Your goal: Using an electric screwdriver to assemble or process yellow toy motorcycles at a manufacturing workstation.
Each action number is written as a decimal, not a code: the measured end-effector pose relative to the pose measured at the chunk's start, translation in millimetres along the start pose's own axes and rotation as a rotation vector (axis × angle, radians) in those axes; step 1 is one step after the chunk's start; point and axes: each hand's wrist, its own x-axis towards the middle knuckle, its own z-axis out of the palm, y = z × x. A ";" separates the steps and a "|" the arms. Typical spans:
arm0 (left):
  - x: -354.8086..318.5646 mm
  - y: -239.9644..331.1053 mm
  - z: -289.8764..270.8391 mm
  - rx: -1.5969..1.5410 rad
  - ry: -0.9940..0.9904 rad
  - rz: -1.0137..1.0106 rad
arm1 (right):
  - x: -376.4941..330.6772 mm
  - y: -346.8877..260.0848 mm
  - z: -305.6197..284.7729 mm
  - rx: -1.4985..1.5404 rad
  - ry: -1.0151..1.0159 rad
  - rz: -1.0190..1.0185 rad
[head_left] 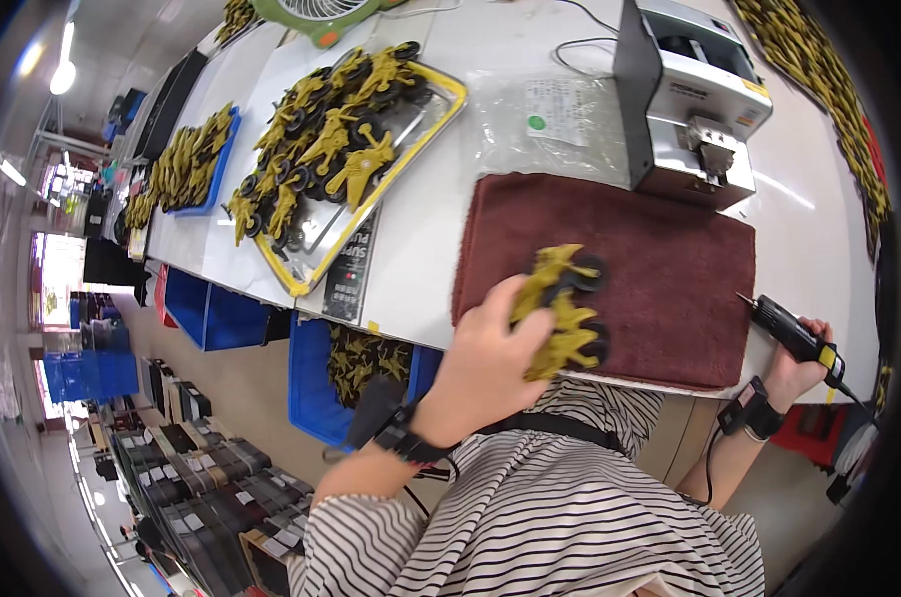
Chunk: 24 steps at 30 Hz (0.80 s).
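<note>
My left hand is closed around a yellow-green plastic toy with black wheels, just above the near left part of a dark red towel. The toy is a little blurred, and my fingers hide part of it. My right hand grips a black electric screwdriver beyond the towel's right edge. Its thin bit points left toward the towel, and a cord trails from its rear end.
A yellow-rimmed tray of similar toys lies left of the towel. A grey-and-black machine stands behind it, beside a clear plastic bag. More yellow parts fill a blue tray and a blue bin. A green fan sits at the back.
</note>
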 end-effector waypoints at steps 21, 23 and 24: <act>-97.3 -113.2 -89.1 -0.579 -0.218 -0.530 | 9.6 1.3 -13.7 -0.081 -0.001 -0.003; -66.6 -110.4 -119.8 -0.485 0.008 -0.320 | 10.1 -1.9 -16.5 -0.098 0.026 -0.015; -53.5 -120.9 -131.1 -0.290 0.154 -0.314 | 9.4 -2.2 -16.0 -0.111 0.019 -0.025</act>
